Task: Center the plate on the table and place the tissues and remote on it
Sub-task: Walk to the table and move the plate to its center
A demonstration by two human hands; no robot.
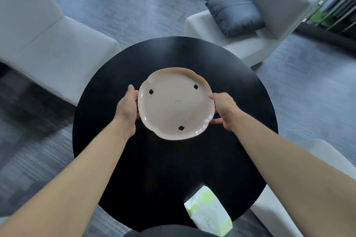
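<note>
A pale pink, flower-shaped plate [173, 109] with three small dark holes is over the middle of a round black table [119, 169]. My left hand [128, 107] grips its left rim and my right hand [224, 110] grips its right rim. Whether the plate rests on the tabletop or hangs just above it, I cannot tell. A pack of tissues [209, 211] in green and white wrapping lies at the table's near right edge. No remote shows in this view.
A white armchair [38, 44] stands to the left of the table. Another white armchair [269, 31] with a dark grey cushion [235, 14] stands at the far right. A third white seat [327, 163] is at the near right. Grey floor surrounds the table.
</note>
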